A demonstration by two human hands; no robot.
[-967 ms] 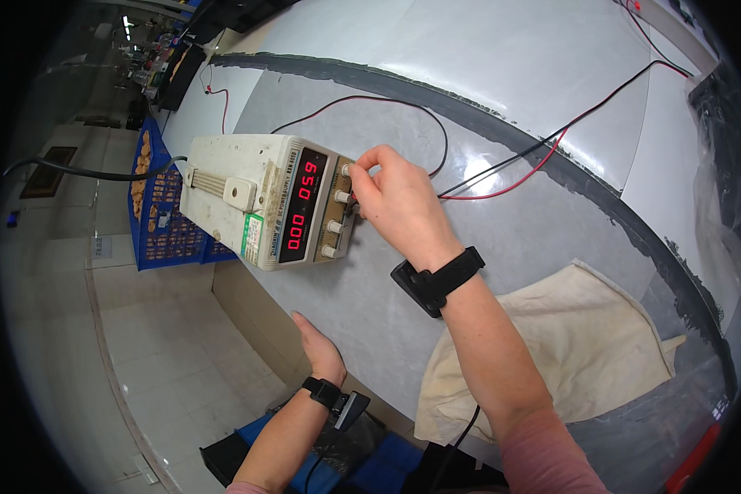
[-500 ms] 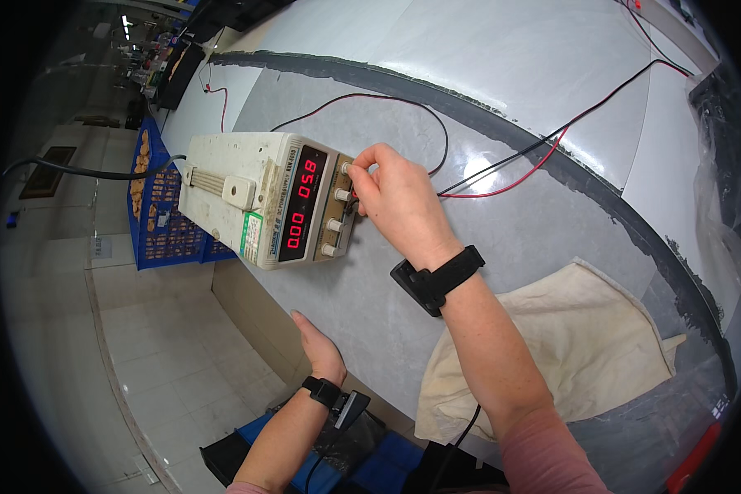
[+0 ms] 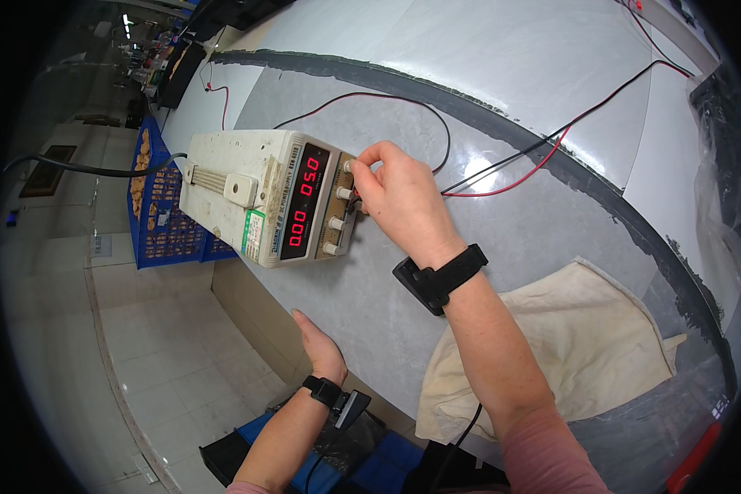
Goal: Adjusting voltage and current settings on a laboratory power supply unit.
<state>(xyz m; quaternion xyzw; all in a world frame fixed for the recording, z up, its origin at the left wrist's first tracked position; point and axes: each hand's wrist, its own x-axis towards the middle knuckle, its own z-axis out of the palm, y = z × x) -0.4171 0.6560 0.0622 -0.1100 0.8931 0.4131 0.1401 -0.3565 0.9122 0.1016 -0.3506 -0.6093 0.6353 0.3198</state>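
Note:
A beige bench power supply (image 3: 230,160) with a lit red digital display (image 3: 305,198) sits on the grey table, its front panel facing right. My right hand (image 3: 399,193) pinches the topmost white knob (image 3: 348,166) on that panel between thumb and forefinger. Below it run more white knobs (image 3: 336,223). Red and black leads (image 3: 502,188) come from behind the hand; where they join the panel is mostly hidden. My left hand (image 3: 323,356) is at the table's near edge, thumb stretched out, holding nothing visible. Black bands with small devices circle both wrists.
A cream cloth (image 3: 568,346) lies under and beside my right forearm. Past the power supply stands a blue plastic basket (image 3: 169,239) of small tan pieces. A black cable (image 3: 90,170) runs to the supply's rear. Clear plastic sheeting (image 3: 720,189) hangs at the far right.
The upper reading on the display has dropped while my right hand stays on the knob. The power supply has shifted very slightly. My left hand looks unmoved.

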